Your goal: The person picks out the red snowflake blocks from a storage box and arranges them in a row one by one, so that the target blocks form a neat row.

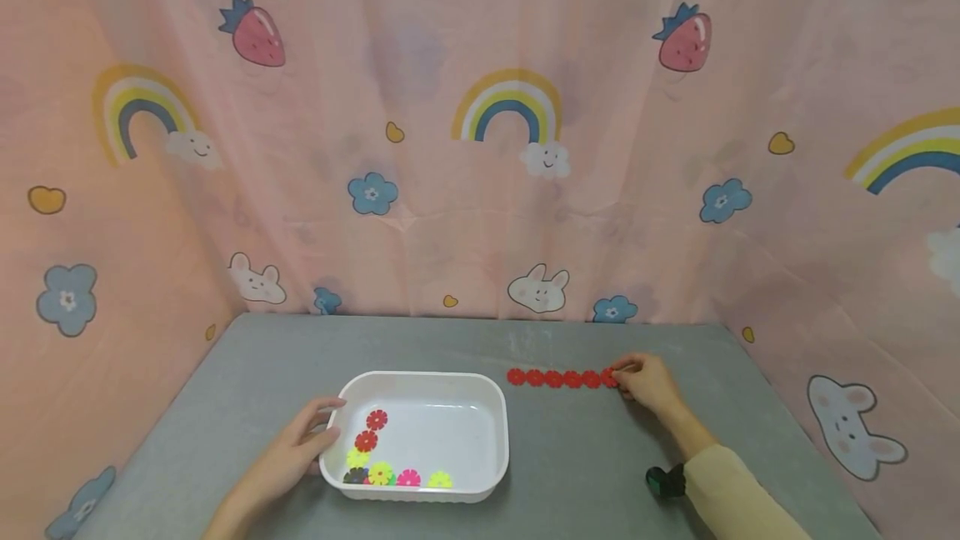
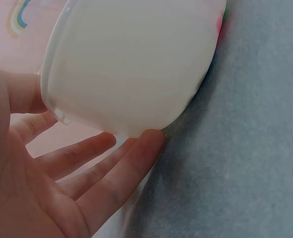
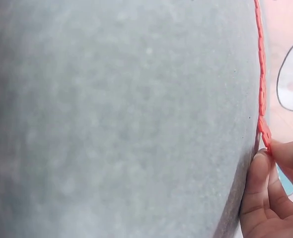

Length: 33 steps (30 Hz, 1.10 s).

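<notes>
On the grey table lies a straight row of several red notched plastic discs (image 1: 553,378), set edge to edge. At its right end my right hand (image 1: 651,384) pinches the last red disc (image 3: 266,135) between thumb and fingertips; that disc tilts slightly up from the line in the right wrist view. My left hand (image 1: 281,452) holds a white plastic tray (image 1: 501,415) by its left side, with fingers against the outer wall (image 2: 136,74). Inside the tray are two red discs (image 1: 366,440), yellow discs (image 1: 381,473), a pink disc (image 1: 408,478) and a dark disc (image 1: 356,476).
Grey table surface (image 1: 585,457) stretches between the tray and the right forearm. A pink patterned curtain (image 1: 420,257) hangs along the back and both sides. A dark green-and-black object (image 1: 664,482) sits at the right sleeve's cuff (image 1: 720,482).
</notes>
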Available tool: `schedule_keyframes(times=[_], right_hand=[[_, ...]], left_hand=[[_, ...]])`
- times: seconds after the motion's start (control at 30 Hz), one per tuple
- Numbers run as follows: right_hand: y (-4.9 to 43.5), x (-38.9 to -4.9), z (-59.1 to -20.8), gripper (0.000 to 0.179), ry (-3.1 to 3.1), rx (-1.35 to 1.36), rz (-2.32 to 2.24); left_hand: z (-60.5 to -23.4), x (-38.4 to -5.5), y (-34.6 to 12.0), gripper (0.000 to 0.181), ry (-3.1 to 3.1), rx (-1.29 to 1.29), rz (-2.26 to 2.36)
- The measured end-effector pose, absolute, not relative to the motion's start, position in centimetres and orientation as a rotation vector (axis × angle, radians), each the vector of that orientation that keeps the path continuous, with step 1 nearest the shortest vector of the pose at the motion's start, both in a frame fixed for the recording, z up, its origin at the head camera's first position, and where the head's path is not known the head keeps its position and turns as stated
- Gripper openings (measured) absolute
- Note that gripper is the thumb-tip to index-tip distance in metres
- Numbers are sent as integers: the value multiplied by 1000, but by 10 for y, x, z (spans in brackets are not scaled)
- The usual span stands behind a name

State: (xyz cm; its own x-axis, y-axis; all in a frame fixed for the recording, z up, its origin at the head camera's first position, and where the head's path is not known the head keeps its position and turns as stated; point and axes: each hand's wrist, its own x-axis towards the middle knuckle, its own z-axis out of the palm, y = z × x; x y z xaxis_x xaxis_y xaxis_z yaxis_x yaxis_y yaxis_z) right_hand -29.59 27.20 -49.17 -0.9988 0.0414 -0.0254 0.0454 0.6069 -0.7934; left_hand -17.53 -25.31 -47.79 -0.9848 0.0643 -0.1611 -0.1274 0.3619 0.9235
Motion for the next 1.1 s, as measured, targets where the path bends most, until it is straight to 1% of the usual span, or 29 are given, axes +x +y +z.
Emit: schedule_keyframes(times=[0.4,0.5,0.83,1.1], right_hand=[[278,-293,-490,21,2845,48,-1382],[278,-289,-486,22,2866,0,-1366],[255,-269,-457,28,2955,-79,-1277],[229,-251,-431,25,3016,-175,-1298]], left_hand=[[-479,-176,-253,45,2454,-62,1670],[-479,-176,-253,46,2457,-62,1669],[-476,-176,-253,46,2461,-68,1650],[-478,-176,-253,45,2474,-70,1646]])
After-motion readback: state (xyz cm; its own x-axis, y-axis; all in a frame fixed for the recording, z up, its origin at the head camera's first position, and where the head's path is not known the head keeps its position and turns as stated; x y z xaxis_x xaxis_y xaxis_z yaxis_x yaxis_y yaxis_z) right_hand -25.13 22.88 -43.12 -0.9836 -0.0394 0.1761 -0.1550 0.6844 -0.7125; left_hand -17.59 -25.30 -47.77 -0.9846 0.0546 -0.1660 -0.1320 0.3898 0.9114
